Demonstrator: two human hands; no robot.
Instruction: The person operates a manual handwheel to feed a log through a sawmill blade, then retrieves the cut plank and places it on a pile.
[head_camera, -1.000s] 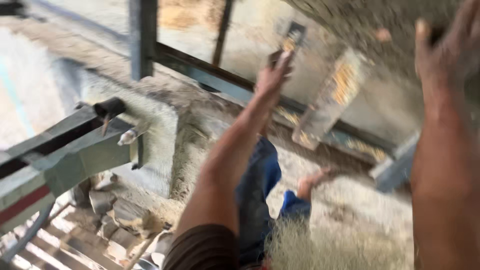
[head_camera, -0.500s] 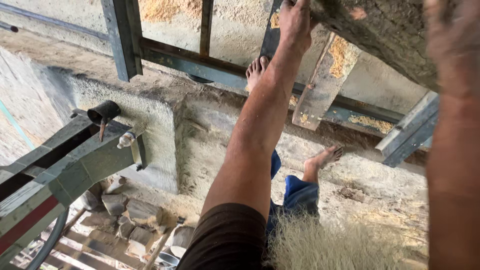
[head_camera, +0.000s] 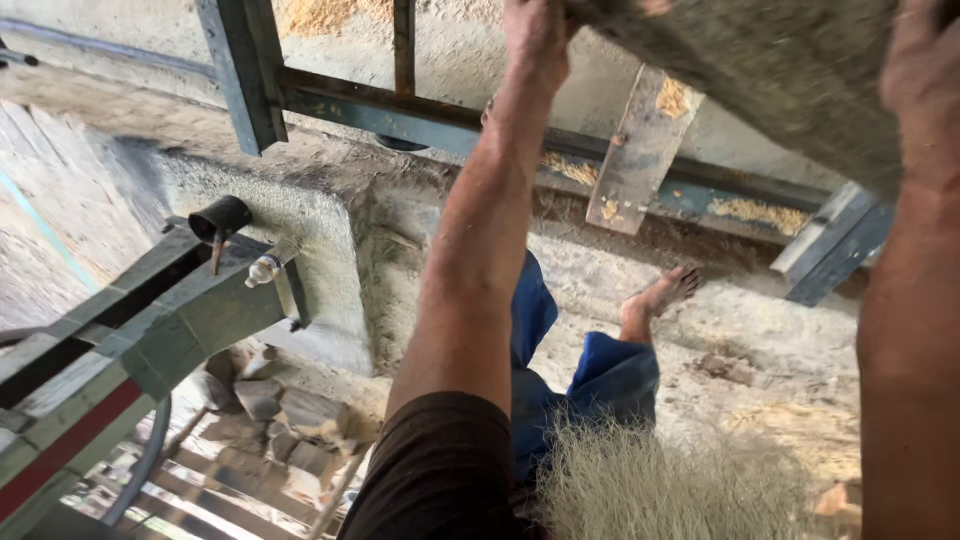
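We hold one big grey slab (head_camera: 780, 80) overhead, left hand (head_camera: 535, 40) clamped on its near edge, right hand (head_camera: 925, 70) on its far side. Below our grip runs one blue-grey metal frame (head_camera: 420, 110); one bare foot (head_camera: 660, 295) rests on the concrete ledge (head_camera: 760, 330); one fibre clump (head_camera: 660, 485) lies lowest.

No pkgs, labels, signs or screens in view; closest is a small plastic bottle (head_camera: 266, 264) w/ white cap lying on the green steel frame (head_camera: 160, 335), label unreadable.
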